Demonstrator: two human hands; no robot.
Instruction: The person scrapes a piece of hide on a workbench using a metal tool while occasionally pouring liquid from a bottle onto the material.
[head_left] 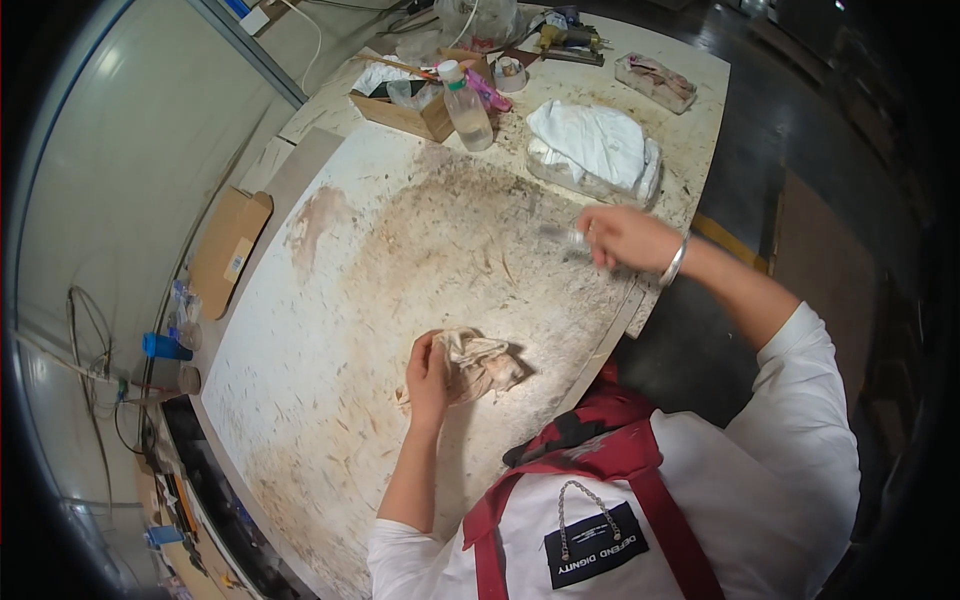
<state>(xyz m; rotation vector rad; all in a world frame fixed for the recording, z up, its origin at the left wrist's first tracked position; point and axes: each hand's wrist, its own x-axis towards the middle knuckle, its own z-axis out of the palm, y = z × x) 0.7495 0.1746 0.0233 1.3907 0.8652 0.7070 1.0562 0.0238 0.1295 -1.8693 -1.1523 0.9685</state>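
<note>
My left hand [428,378] is closed on a stained, cream-coloured rag [478,362], which lies bunched on the worktable [400,290]. My right hand [632,240] is over the table's right side, its fingers curled and smeared by motion. Something small and greyish [562,234] shows at its fingertips, too blurred to name. Beyond that hand, a white cloth [590,140] lies heaped on a clear plastic-looking tray [575,183].
At the back stand a clear bottle [467,112], a wooden box [425,118] and a tape roll [509,73]. A smaller tray [655,82] sits at the far right corner. Cardboard [232,250] and a blue cup [166,347] are along the left edge.
</note>
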